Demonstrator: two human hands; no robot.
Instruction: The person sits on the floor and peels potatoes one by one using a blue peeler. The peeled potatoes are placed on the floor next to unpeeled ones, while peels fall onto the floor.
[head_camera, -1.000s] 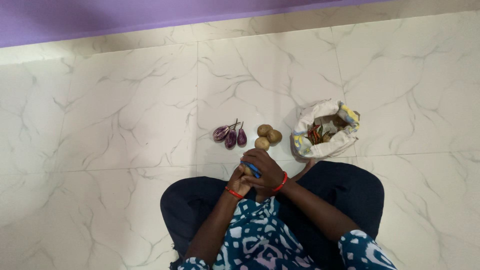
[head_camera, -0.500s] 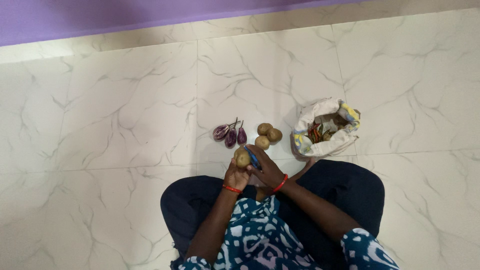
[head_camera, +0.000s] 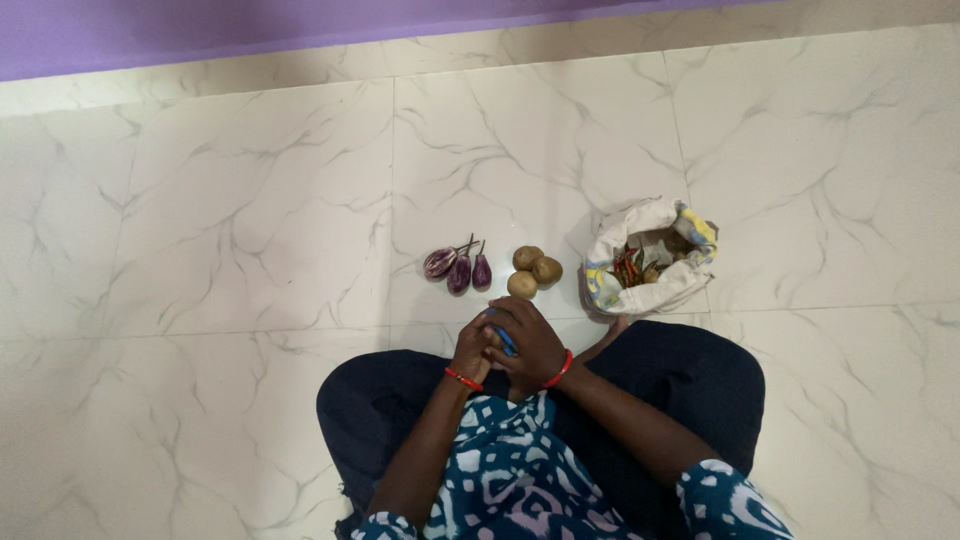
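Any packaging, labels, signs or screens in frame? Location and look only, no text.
One package: an open cloth sack on the marble floor, right of the loose potatoes; rolled-down rim, white with yellow and blue print, red and green chillies showing inside.
No labels, signs or screens.

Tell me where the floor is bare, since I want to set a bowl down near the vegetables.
The marble floor lies bare left of the three small aubergines, and beyond them up to the purple wall. Right of the cloth bag is bare too. It is crowded between the aubergines, the three potatoes and the bag, and just before the hands.
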